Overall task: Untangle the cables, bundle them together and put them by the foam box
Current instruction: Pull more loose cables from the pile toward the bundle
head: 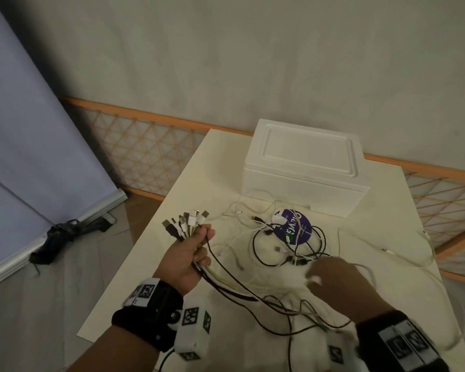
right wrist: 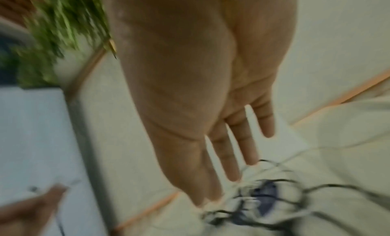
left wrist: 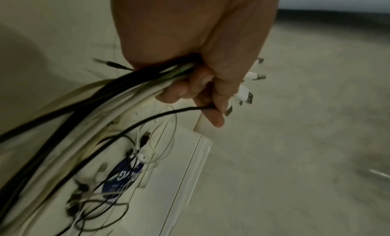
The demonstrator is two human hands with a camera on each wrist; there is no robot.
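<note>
Here, in the head view, the person is gathering: the left hand (head: 192, 252) is curling its fingers round a sheaf of cables (head: 226, 280), their plugs (head: 184, 224) fanning out above the fist, while the loose lengths are trailing down across the table (head: 145, 285). The right hand (head: 338, 283) is hovering low over the table with fingers extended, gripping nothing, just short of the tangle (head: 287, 242) that is lying over a purple round disc (head: 297, 228) in front of the foam box (head: 304, 167). So the untangling step seems to be half done; bundling and placing are not yet begun.

In the left wrist view, the left hand (left wrist: 198, 47) is squeezing black and white cables (left wrist: 109, 92) in its fist, and one thin black lead (left wrist: 147, 119) is running out from under the lower fingers toward the tangle (left wrist: 101, 178).

In the right wrist view, which is blurring badly, the right hand (right wrist: 200, 89) is spreading straight fingers (right wrist: 244, 148) toward the dark loops (right wrist: 274, 194); whether the fingertips are touching them cannot be told. The next move probably calls for picking a single free plug end out of the heap and drawing it clear without dragging its neighbours tighter.
</note>
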